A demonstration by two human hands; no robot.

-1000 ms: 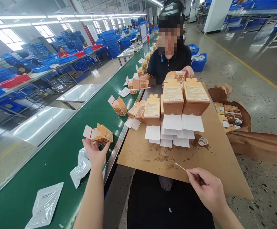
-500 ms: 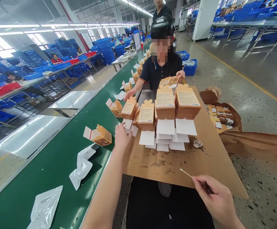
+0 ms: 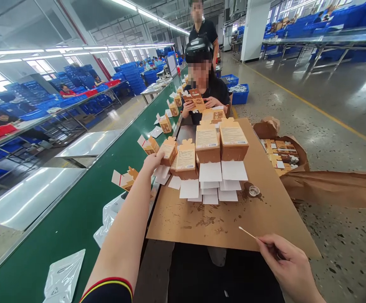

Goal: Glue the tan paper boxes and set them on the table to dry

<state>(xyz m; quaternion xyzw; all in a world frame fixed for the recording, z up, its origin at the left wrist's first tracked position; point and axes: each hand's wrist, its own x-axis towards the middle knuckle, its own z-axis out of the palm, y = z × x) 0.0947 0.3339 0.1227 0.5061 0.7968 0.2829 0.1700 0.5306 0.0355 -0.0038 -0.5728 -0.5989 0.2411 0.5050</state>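
Note:
My left hand [image 3: 154, 162] is closed on the leftmost small carton [image 3: 169, 150] of the group, at the belt side of the cardboard-covered table [image 3: 265, 223]. My right hand [image 3: 285, 256] pinches a cotton swab [image 3: 247, 232] over the table's near right part, its white tip pointing left. Several orange and brown cartons [image 3: 207, 141] stand stacked in the middle, with white flaps [image 3: 210, 171] hanging open toward me. A small clear dish [image 3: 253, 191] sits right of them, with wet spots around it.
A green conveyor belt [image 3: 75, 219] on the left carries open cartons [image 3: 124, 179] and silver pouches [image 3: 64, 273]. Across the table a person [image 3: 206, 86] holds a flattened carton; another person [image 3: 203, 27] stands behind. A brown paper sack of cartons [image 3: 280, 153] lies on the floor at the right.
My left hand has moved forward and taken hold of the leftmost carton. The person opposite has drawn both hands together around a flattened carton. The view has shifted slightly.

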